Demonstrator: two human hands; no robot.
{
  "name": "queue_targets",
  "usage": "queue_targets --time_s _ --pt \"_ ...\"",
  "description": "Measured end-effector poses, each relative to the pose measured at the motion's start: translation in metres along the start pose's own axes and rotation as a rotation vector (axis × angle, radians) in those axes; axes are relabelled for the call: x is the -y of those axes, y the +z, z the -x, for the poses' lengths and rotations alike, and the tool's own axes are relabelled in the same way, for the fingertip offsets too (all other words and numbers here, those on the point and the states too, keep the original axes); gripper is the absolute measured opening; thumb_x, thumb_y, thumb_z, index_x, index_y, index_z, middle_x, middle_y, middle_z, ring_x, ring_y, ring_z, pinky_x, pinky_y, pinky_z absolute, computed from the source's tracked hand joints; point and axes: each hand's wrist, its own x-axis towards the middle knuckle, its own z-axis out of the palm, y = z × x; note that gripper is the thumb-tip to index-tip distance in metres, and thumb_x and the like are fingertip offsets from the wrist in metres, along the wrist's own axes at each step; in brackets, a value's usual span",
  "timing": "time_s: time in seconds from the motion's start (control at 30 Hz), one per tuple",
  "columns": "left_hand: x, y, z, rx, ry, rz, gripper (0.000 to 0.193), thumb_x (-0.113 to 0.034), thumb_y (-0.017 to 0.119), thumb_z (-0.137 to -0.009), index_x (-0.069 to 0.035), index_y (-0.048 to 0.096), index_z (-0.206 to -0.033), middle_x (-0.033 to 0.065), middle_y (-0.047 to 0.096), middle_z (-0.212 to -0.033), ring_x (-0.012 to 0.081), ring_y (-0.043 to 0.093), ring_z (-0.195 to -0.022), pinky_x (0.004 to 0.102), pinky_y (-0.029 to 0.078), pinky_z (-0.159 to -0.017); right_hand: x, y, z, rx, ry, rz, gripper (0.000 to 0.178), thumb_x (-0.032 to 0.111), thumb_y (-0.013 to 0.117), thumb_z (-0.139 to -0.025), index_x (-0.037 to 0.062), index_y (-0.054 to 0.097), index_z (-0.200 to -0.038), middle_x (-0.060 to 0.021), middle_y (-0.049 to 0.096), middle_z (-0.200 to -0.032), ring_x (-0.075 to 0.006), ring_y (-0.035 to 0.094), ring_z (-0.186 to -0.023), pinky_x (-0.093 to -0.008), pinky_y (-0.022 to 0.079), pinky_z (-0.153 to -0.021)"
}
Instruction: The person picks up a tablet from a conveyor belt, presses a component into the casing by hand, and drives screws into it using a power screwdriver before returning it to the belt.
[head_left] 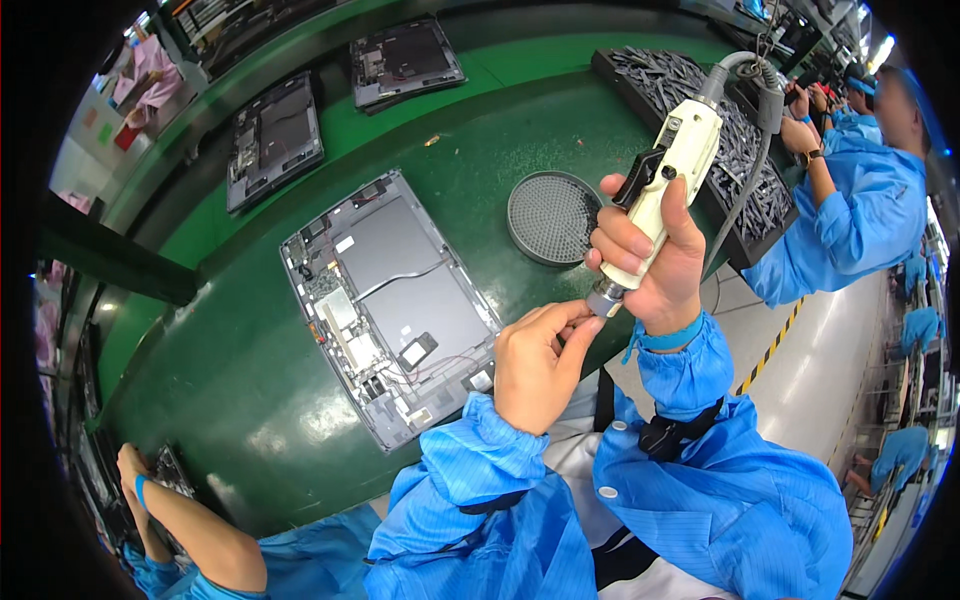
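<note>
My right hand [665, 260] is wrapped round a cream electric screwdriver [680, 150] with a black lever, its nose pointing down and left. At the metal and grey nose end, the fingers of my left hand [540, 365] are pinched together on the tip; whether a small part is also between them is hidden. Left of my hands, an opened tablet-like device [400, 270] lies on the green table, its circuit board, a grey flat panel and loose cables exposed. Beyond my right hand's fingers sits a round dark tray [552, 217] with a grid of small holes.
A black bin [770, 235] of many dark strips stands at the right. Two more opened devices [275, 140] [405, 62] lie farther back. The screwdriver's grey cable [752, 185] hangs beside it. A co-worker's arm [200, 520] reaches in at lower left; another person [860, 215] is at right.
</note>
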Motion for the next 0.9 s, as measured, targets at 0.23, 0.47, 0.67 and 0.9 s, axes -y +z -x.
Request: queue_targets --time_s 0.23,0.47,0.67,0.9 --pt "-0.020 -0.006 -0.001 0.083 0.185 -0.367 0.011 -0.004 0.065 -0.080 -0.003 0.071 -0.089 0.0150 0.065 -0.070 0.0294 0.062 -0.058 0.0346 0.046 -0.053 0.000 -0.010 0.011 0.077 0.024 0.038 0.066 0.050 0.042 -0.095 -0.0082 0.044 -0.125 0.0018 0.041 -0.058 -0.0090 0.042 -0.049 -0.0314 0.049 -0.063" --pt "-0.015 0.012 -0.003 0.058 0.188 -0.307 0.012 0.000 0.062 -0.079 -0.001 0.070 -0.088 0.0143 0.066 -0.070 0.0262 0.061 -0.056 0.0333 0.046 -0.053 0.007 -0.017 0.022 0.039 -0.072 0.001 0.056 0.049 0.043 -0.095 -0.0035 0.050 -0.112 0.0022 0.042 -0.058 -0.0088 0.042 -0.049 -0.0305 0.046 -0.064" --pt "-0.006 0.024 -0.008 0.071 0.219 -0.220 0.008 0.001 0.061 -0.077 0.002 0.066 -0.084 0.0139 0.065 -0.072 0.0297 0.061 -0.061 0.0370 0.047 -0.056 0.020 -0.023 0.021 0.104 -0.097 0.007 0.048 0.048 0.040 -0.097 0.0015 0.047 -0.102 0.0028 0.040 -0.059 -0.0081 0.039 -0.050 -0.0312 0.046 -0.069" --pt "-0.002 0.029 -0.007 0.081 0.117 -0.093 0.012 0.000 0.060 -0.084 0.003 0.069 -0.091 0.0126 0.068 -0.075 0.0164 0.062 -0.061 0.0275 0.048 -0.056 0.026 -0.024 0.023 0.032 -0.170 -0.038 0.048 0.051 0.041 -0.095 0.0042 0.052 -0.100 0.0041 0.041 -0.057 -0.0069 0.038 -0.047 -0.0284 0.043 -0.062"
